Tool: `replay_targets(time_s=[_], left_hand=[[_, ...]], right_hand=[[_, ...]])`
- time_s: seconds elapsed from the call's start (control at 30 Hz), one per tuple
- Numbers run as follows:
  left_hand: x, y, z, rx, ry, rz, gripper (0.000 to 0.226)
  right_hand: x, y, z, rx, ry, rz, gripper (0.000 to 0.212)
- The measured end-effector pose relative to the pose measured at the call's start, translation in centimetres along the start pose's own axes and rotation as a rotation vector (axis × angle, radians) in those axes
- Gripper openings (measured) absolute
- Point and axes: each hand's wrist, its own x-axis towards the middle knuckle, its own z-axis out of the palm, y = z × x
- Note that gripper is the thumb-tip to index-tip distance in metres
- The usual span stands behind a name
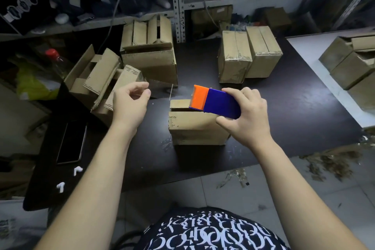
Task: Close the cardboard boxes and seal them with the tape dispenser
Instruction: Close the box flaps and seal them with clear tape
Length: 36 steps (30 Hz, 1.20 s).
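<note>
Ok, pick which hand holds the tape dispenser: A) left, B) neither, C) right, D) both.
C: the right hand grips the blue and orange tape dispenser above the cardboard box, while the left hand is clear of it.

- A dark phone (pixel 71 144) lies flat on the black table (pixel 294 107), to my left.
- Two white earbuds (pixel 78 170) sit just nearer me than the phone, apart from each other.
- A clear bottle (pixel 58 61) with a red cap stands off the table's left edge, beside a yellow bag (pixel 30 85).
- Grey metal shelving (pixel 178 2) runs behind the table.
- Brown scraps (pixel 332 160) litter the tiled floor to my right.
</note>
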Motion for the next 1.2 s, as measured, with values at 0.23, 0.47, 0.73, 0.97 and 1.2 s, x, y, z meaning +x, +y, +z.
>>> replay_targets(time_s=[0.23,0.47,0.73,0.97,1.2], left_hand=[[-1.0,-3.0,0.8,0.012,-0.270,0.022,0.074],[-1.2,-5.4,3.0,0.022,-0.400,0.093,0.079],[-1.2,-6.8,3.9,0.033,-0.346,0.085,0.088],[-2.1,-7.4,4.5,-0.055,-0.277,0.015,0.088],[-2.8,-7.4,4.8,-0.189,-0.252,-0.114,0.076]], right_hand=[[0.7,-0.4,0.2,0.106,0.014,0.055,0.067],[1.4,0.0,-0.2,0.099,0.005,0.075,0.066],[3.2,-0.9,-0.7,0.153,-0.025,0.074,0.062],[3.3,0.7,0.4,0.150,-0.155,0.074,0.062],[3.5,1.6,1.0,0.057,-0.244,-0.021,0.066]])
